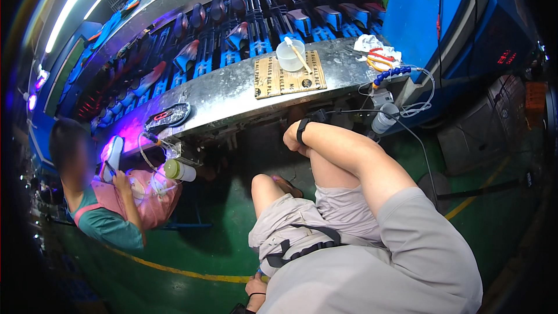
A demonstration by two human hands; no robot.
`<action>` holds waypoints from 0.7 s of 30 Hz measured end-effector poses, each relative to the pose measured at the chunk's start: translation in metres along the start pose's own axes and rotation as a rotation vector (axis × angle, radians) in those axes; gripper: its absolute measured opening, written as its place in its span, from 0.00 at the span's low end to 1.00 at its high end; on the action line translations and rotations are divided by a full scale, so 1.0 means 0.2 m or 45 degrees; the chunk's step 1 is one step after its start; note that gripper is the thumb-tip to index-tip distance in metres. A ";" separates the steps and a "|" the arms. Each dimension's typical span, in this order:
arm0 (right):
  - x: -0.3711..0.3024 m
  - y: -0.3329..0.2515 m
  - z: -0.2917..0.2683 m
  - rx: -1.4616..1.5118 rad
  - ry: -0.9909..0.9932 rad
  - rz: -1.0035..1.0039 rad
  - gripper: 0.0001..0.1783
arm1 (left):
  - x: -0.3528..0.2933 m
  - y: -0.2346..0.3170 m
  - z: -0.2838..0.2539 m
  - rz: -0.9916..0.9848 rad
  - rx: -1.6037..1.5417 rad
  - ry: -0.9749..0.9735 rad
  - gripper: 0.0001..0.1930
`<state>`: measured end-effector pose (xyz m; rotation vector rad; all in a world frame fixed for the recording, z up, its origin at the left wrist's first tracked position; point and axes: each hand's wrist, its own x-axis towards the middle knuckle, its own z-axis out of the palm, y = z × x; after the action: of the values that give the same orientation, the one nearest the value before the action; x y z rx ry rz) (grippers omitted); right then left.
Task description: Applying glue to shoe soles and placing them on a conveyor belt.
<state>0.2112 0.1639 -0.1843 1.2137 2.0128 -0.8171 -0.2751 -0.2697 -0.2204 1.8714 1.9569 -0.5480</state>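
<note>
My right hand (pixel 294 138), with a black band at the wrist, hangs by my right knee just below the bench edge. Its fingers bend down and are mostly hidden, so whether they hold anything cannot be told. My left hand (pixel 256 286) is low beside my left hip, with its fingers curled in near a small blue bit at my shorts. What they grip, if anything, is too small to name. On the metal bench (pixel 224 84) ahead lies a printed cardboard sheet (pixel 270 84). A translucent plastic cup (pixel 289 58) stands on it, with a light-handled brush (pixel 299 57) leaning across.
Shoe uppers (pixel 237 36) on blue racks fill the machine behind the bench. A dark sole (pixel 168 116) lies to the left. At far left a co-worker (pixel 104 215) holds a light shoe (pixel 113 157). Beside a blue hose (pixel 395 74) are crumpled white cloth (pixel 372 45) and orange-handled pliers (pixel 379 61).
</note>
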 end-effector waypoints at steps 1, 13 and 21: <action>0.00 -0.01 -0.01 -0.014 0.010 0.015 0.21 | 0.00 0.00 0.00 0.004 0.000 0.003 0.21; -0.06 -0.04 0.00 0.000 -0.048 0.092 0.20 | -0.02 -0.01 0.01 0.027 -0.018 0.042 0.20; -0.06 -0.02 0.02 -0.047 0.216 0.046 0.15 | 0.01 -0.03 0.03 0.053 -0.022 0.052 0.19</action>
<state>0.2124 0.1526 -0.1763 1.3335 2.1241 -0.6764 -0.2802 -0.2712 -0.2262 1.9228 1.9375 -0.4829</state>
